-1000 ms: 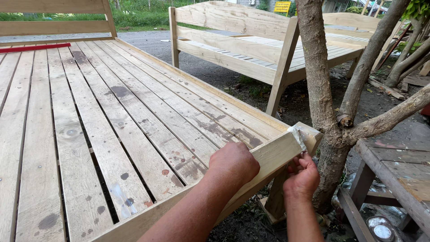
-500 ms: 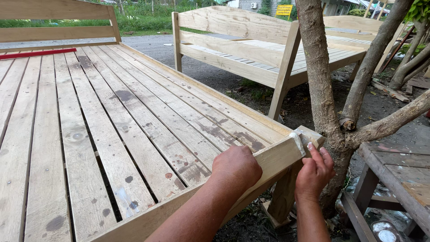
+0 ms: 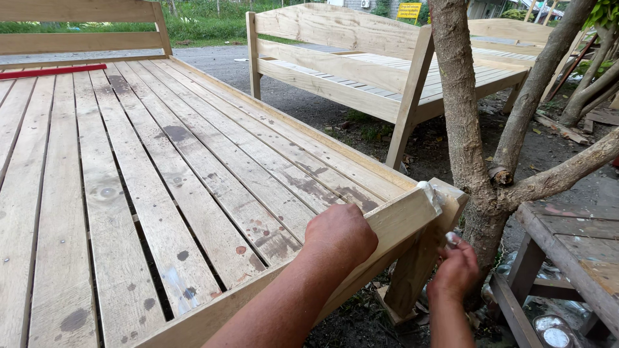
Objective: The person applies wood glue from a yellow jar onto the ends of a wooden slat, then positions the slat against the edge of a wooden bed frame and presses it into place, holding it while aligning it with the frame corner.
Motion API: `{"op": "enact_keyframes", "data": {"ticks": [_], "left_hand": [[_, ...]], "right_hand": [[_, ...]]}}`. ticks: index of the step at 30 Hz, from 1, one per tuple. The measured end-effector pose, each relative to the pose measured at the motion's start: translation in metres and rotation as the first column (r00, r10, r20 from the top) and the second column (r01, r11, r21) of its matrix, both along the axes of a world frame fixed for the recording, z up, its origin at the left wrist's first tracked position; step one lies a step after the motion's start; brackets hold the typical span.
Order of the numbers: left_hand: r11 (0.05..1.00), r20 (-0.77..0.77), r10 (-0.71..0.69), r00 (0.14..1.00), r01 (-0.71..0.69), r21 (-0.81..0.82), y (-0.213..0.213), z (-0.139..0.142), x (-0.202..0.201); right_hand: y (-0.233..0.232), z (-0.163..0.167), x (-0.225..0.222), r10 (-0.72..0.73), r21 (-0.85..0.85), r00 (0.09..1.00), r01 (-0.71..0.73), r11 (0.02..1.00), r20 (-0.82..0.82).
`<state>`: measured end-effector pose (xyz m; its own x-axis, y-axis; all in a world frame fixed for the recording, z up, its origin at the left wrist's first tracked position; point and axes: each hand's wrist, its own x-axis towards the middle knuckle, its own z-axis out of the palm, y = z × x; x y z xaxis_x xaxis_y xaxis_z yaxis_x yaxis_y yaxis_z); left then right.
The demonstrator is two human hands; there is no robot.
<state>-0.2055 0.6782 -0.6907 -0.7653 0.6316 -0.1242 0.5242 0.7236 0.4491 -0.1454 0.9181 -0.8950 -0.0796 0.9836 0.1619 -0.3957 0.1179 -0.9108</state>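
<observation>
- Two bare hands work at the near corner of a slatted wooden bed frame (image 3: 193, 167) standing outdoors.
- Left hand (image 3: 340, 235) lies over the top edge of the frame's end rail (image 3: 393, 222), fingers curled down over the far side of the board and pressed together, gripping it.
- Right hand (image 3: 456, 274) sits lower, just beside the corner post (image 3: 422, 258), under the rail's end; its fingers are bunched around something small and pale, too hidden to identify.
- Whitish putty or glue (image 3: 431, 193) is smeared on the top of the corner joint, where the rail meets the post.
- Slats of the frame show dark stains and run away from the camera toward a headboard; a red bar (image 3: 51, 71) lies across the far end.
- Tree trunk (image 3: 461, 129) rises close beside the corner, touching nothing held.
- Second wooden bed frame (image 3: 361, 58) stands well apart behind, and a weathered table (image 3: 574, 241) is at the right edge.
</observation>
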Motion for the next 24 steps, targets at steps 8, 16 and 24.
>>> {"op": "enact_keyframes", "data": {"ticks": [8,16,24], "left_hand": [[1.0,-0.015,-0.01,1.0,0.01,0.008,0.0,0.002,0.001],[1.0,-0.008,-0.004,1.0,0.004,0.001,0.0,0.003,0.0],[1.0,-0.008,0.009,1.0,-0.009,0.004,-0.002,0.005,-0.002]], "right_hand": [[-0.018,-0.035,-0.015,-0.163,0.419,0.781,-0.136,0.898,0.603],[-0.032,-0.012,-0.02,-0.181,0.249,0.252,-0.269,0.93,0.951],[-0.021,-0.031,-0.021,-0.188,0.223,0.129,-0.355,0.908,0.974]]}}
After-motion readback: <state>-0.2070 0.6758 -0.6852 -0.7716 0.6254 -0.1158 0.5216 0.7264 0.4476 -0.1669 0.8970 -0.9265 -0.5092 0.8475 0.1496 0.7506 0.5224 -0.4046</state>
